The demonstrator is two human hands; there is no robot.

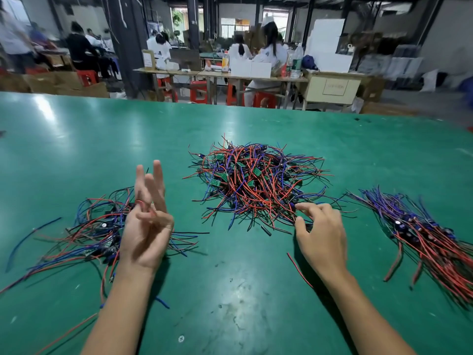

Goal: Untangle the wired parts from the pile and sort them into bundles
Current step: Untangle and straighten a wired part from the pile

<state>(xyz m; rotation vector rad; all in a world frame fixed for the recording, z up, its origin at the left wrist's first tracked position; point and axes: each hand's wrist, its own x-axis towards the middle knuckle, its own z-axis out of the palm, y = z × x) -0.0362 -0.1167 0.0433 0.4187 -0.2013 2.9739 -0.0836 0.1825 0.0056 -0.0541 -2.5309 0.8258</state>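
Observation:
A tangled pile of wired parts point(256, 180), red, blue and black leads on small green boards, lies mid-table. My right hand point(322, 234) is at the pile's near right edge, thumb and forefinger pinching leads of a wired part point(290, 213) there. My left hand point(146, 226) is raised, palm toward me, above a loose bundle of parts point(89, 234) on the left. Two of its fingers point up, while its thumb and a curled finger pinch a red wire point(147, 210). A tidier bundle point(422, 234) lies at the right.
The green table point(230, 290) has a scuffed patch near me. Stray wires lie on it: a red piece point(298, 269) by my right wrist and a blue one point(23, 239) at far left. Seated people work at benches beyond the far edge.

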